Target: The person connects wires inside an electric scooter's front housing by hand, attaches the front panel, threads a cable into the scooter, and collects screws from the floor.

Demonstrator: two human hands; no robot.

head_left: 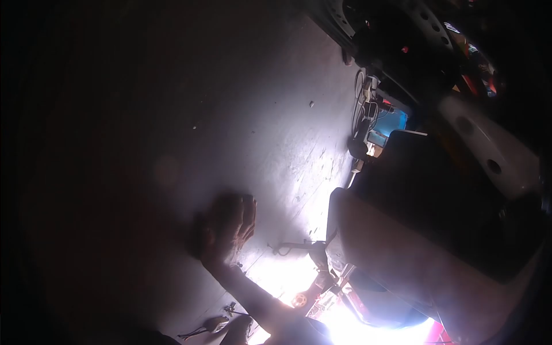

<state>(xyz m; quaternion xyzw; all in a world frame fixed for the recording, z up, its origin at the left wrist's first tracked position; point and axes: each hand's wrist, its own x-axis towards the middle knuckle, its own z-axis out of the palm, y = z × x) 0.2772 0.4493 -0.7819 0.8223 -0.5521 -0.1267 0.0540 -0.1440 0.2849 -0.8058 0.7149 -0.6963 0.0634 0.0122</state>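
My left hand [230, 227] is raised over the grey, scuffed surface [287, 138], its forearm reaching up from the bottom edge. The fingers look curled in toward the palm; shadow hides whatever may be inside them, and I cannot tell if the hand touches the surface. To the right of the forearm, a dark metal bracket [317, 250] with thin arms stands against the glare. Below the hand lies a small tool with a pale handle [217, 324], beside a small metal piece [233, 309]. My right hand is not visible.
A large pale curved panel [374, 230] with a dark side fills the right. Above it runs a light bar with round holes [474, 135]. Cables [360, 86] and a blue container [391, 122] sit behind. Strong white glare washes out the bottom; the left is very dark.
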